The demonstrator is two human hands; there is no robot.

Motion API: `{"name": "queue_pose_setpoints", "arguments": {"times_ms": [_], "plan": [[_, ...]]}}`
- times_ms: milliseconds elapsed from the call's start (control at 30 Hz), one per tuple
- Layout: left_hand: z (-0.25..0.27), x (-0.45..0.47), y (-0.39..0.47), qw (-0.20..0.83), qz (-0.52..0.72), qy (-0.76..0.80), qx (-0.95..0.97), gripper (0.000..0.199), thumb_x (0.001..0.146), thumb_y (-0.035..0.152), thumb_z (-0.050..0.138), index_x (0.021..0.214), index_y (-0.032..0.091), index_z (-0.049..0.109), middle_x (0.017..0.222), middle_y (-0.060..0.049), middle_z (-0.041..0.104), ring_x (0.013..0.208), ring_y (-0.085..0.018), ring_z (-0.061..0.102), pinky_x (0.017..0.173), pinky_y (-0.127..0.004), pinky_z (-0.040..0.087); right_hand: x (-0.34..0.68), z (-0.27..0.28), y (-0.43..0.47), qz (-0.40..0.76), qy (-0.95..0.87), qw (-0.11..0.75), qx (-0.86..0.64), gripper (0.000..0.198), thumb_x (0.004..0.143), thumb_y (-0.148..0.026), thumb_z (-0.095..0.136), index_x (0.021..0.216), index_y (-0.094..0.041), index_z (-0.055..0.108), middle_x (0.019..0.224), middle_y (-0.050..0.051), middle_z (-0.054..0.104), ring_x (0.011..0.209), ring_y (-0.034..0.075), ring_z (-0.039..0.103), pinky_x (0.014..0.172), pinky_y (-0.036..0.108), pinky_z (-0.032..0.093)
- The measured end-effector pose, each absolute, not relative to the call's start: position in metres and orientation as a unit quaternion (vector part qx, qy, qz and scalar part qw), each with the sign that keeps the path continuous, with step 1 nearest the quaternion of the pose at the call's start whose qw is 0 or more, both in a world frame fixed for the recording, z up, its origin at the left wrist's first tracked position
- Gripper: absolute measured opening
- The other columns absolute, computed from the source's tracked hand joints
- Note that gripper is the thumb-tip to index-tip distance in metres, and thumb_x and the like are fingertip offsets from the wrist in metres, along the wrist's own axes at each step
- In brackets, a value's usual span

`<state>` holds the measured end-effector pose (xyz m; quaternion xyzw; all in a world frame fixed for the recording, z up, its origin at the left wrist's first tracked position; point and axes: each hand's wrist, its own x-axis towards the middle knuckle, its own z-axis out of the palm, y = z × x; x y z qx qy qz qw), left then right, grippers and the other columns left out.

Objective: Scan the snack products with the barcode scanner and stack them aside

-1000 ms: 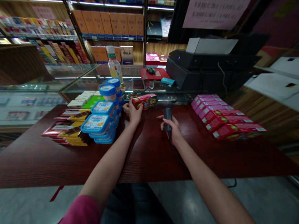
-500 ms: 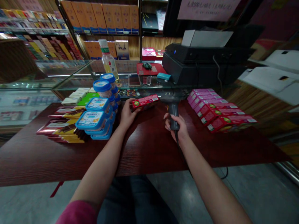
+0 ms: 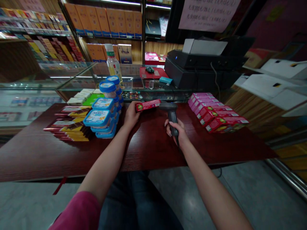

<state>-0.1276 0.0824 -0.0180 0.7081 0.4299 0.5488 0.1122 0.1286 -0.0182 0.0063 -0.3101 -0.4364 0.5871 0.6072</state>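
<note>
My left hand (image 3: 131, 115) is closed on the near end of a small red box (image 3: 148, 105), held just over the dark wooden table (image 3: 148, 140). The box's long printed side faces up toward me. My right hand (image 3: 177, 130) is wrapped round the handle of a black barcode scanner (image 3: 172, 118), whose head is turned left toward the free end of the box. A cable runs from the handle's base down along my wrist. To the right stands a row of red boxes (image 3: 223, 123) and pink boxes (image 3: 201, 99). Fingers under the red box are partly hidden.
Left of my hand are stacked blue-lidded tubs (image 3: 97, 118) and chocolate-pictured packets (image 3: 69, 127). Behind the table, a glass counter (image 3: 83, 76) carries a drink bottle (image 3: 112, 64), a mouse (image 3: 150, 69) and a black cash drawer (image 3: 179, 75).
The scanner has moved left and its head now sits close to the red box's right end. The box has turned slightly, showing more of its printed side. The whole view has shifted a little.
</note>
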Motion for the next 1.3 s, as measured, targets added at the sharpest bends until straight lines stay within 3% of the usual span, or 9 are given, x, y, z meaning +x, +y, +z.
{"name": "queue_pose_setpoints", "arguments": {"times_ms": [300, 467, 633, 800, 933, 1100, 1300], "plan": [[-0.018, -0.129, 0.084, 0.086, 0.542, 0.435, 0.714, 0.041, 0.083, 0.009, 0.069, 0.122, 0.02, 0.062, 0.123, -0.009, 0.068, 0.119, -0.026, 0.065, 0.108, -0.045, 0.054, 0.13, 0.006, -0.015, 0.578, -0.443, 0.612, -0.31, 0.022, 0.078, -0.032, 0.077, 0.091, -0.021, 0.063, 0.083, 0.0, 0.071, 0.043, 0.007, 0.049, 0.036, 0.021, 0.036], [-0.008, -0.124, 0.076, 0.125, 0.523, 0.411, 0.736, 0.057, 0.091, 0.029, 0.074, 0.144, 0.023, 0.052, 0.141, -0.012, 0.061, 0.125, -0.026, 0.065, 0.104, -0.044, 0.06, 0.144, 0.008, -0.025, 0.535, -0.448, 0.637, -0.328, 0.024, 0.08, -0.036, 0.076, 0.095, -0.022, 0.063, 0.085, 0.0, 0.073, 0.044, 0.007, 0.051, 0.037, 0.022, 0.038], [0.004, -0.091, 0.055, 0.135, 0.457, 0.356, 0.804, 0.041, 0.096, 0.043, 0.07, 0.132, 0.026, 0.063, 0.149, -0.011, 0.055, 0.136, -0.029, 0.061, 0.1, -0.044, 0.064, 0.184, 0.008, -0.068, 0.351, -0.468, 0.7, -0.41, 0.037, 0.082, -0.037, 0.078, 0.112, -0.025, 0.06, 0.092, 0.001, 0.074, 0.049, 0.011, 0.055, 0.044, 0.027, 0.048], [0.009, -0.023, 0.007, 0.134, 0.386, 0.238, 0.881, 0.051, 0.1, 0.032, 0.065, 0.149, 0.035, 0.054, 0.155, -0.008, 0.055, 0.143, -0.027, 0.058, 0.111, -0.046, 0.06, 0.248, 0.001, -0.107, 0.053, -0.394, 0.762, -0.511, 0.055, 0.088, -0.042, 0.074, 0.136, -0.027, 0.052, 0.098, 0.006, 0.07, 0.062, 0.018, 0.061, 0.056, 0.036, 0.055], [0.006, 0.041, -0.025, 0.13, 0.357, 0.176, 0.908, 0.057, 0.102, 0.03, 0.062, 0.156, 0.039, 0.048, 0.159, -0.007, 0.055, 0.142, -0.025, 0.06, 0.112, -0.043, 0.059, 0.303, -0.003, -0.124, -0.054, -0.363, 0.765, -0.529, 0.055, 0.095, -0.046, 0.066, 0.145, -0.034, 0.044, 0.107, 0.007, 0.067, 0.061, 0.018, 0.06, 0.058, 0.036, 0.053], [0.008, 0.126, -0.033, 0.047, 0.36, 0.166, 0.917, 0.06, 0.099, 0.036, 0.069, 0.156, 0.031, 0.05, 0.162, -0.009, 0.053, 0.156, -0.029, 0.043, 0.126, -0.052, 0.044, 0.333, -0.003, -0.138, -0.08, -0.373, 0.76, -0.526, 0.051, 0.098, -0.045, 0.063, 0.144, -0.035, 0.043, 0.104, 0.005, 0.064, 0.057, 0.015, 0.055, 0.054, 0.033, 0.051], [0.009, 0.189, -0.022, -0.005, 0.363, 0.219, 0.906, 0.058, 0.1, 0.032, 0.068, 0.156, 0.03, 0.051, 0.16, -0.005, 0.057, 0.16, -0.027, 0.036, 0.131, -0.053, 0.03, 0.324, 0.001, -0.154, 0.011, -0.34, 0.784, -0.519, 0.049, 0.092, -0.04, 0.074, 0.135, -0.033, 0.051, 0.1, 0.003, 0.065, 0.057, 0.014, 0.056, 0.055, 0.033, 0.054]]}}
